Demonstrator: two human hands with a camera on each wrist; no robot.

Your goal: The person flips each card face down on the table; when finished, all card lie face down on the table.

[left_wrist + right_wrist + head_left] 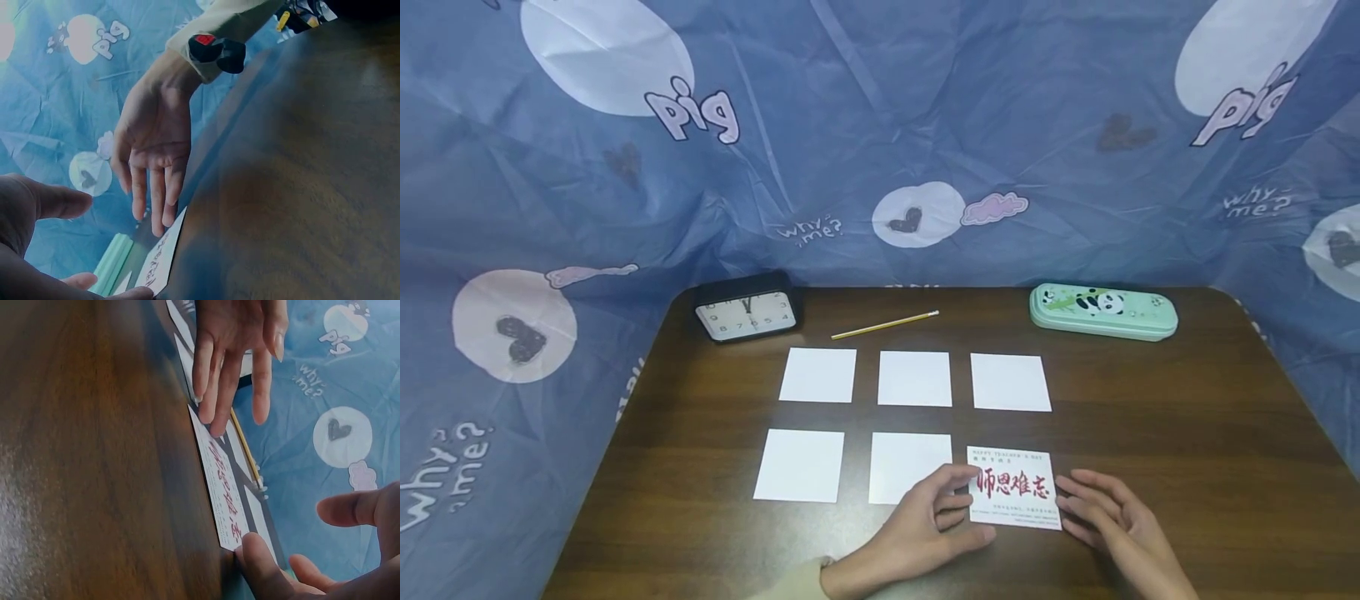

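Observation:
A white card with red Chinese characters lies face up on the table, at the right end of the front row. To its left is my left hand, its fingertips right at the card's left edge and its thumb spread apart. On the other side my right hand has its fingertips at the card's right edge. In the right wrist view the printed card lies flat between the two hands. Neither hand curls round it. A blank white card is partly hidden behind my left hand.
Several blank white cards, among them the front left one, lie in two rows on the brown table. Along the back are a black clock, a yellow pencil and a green panda case. A blue printed cloth hangs behind.

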